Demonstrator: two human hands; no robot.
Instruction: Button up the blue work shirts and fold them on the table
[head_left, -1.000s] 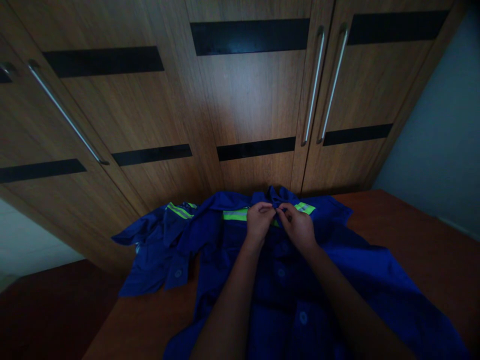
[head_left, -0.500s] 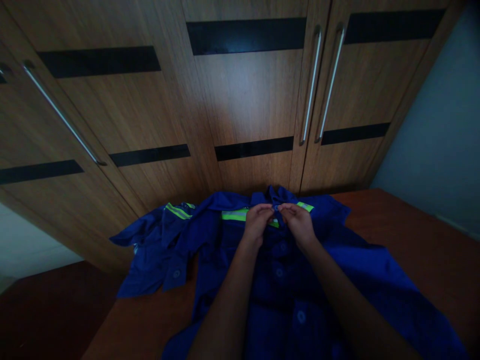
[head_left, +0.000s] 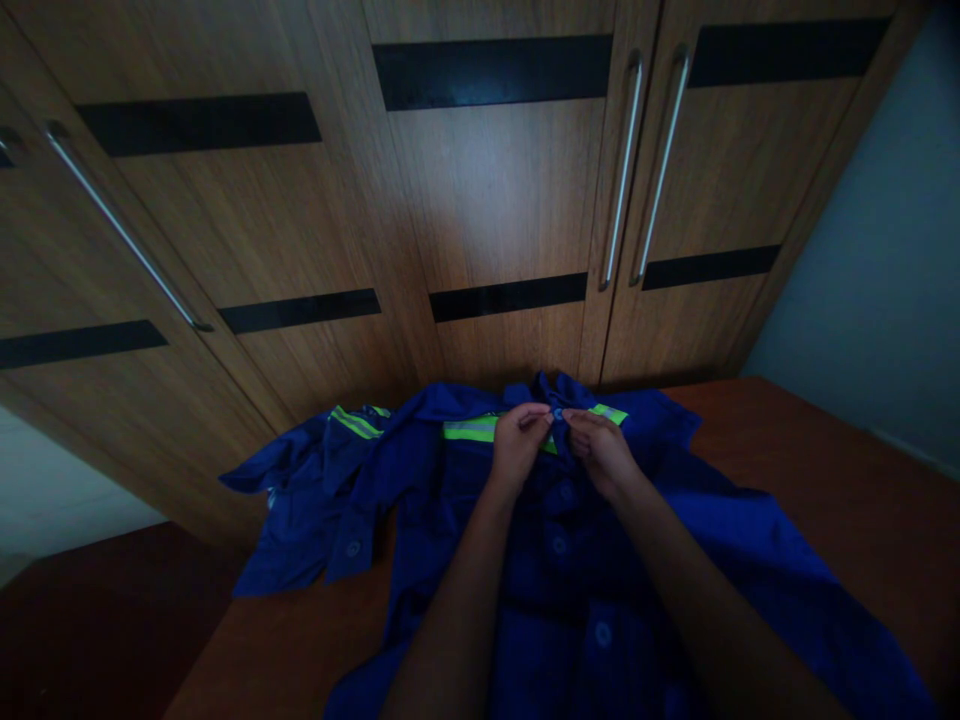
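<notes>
Left of the button (head_left: 557,413), the left hand (head_left: 519,440) pinches the blue jacket (head_left: 551,590); right of it, the right hand (head_left: 602,447) pinches too, exact grip unclear. Below the button, forearms (head_left: 466,590) partly cover the jacket, lying on the table (head_left: 847,480), bottom cut off.

Near the far edge of the reddish-brown wooden surface (head_left: 817,480), the left hand (head_left: 519,438) and right hand (head_left: 600,446) partly mask the lime-and-silver reflective stripe (head_left: 469,430) of the dark-blue cloth garment (head_left: 536,640). The small round button (head_left: 557,414) between them shows too small for its holes to be counted. The lower picture edge crops garment, forearms (head_left: 459,610) and surface; the upper crops the brown wooden wardrobe (head_left: 487,190).
</notes>
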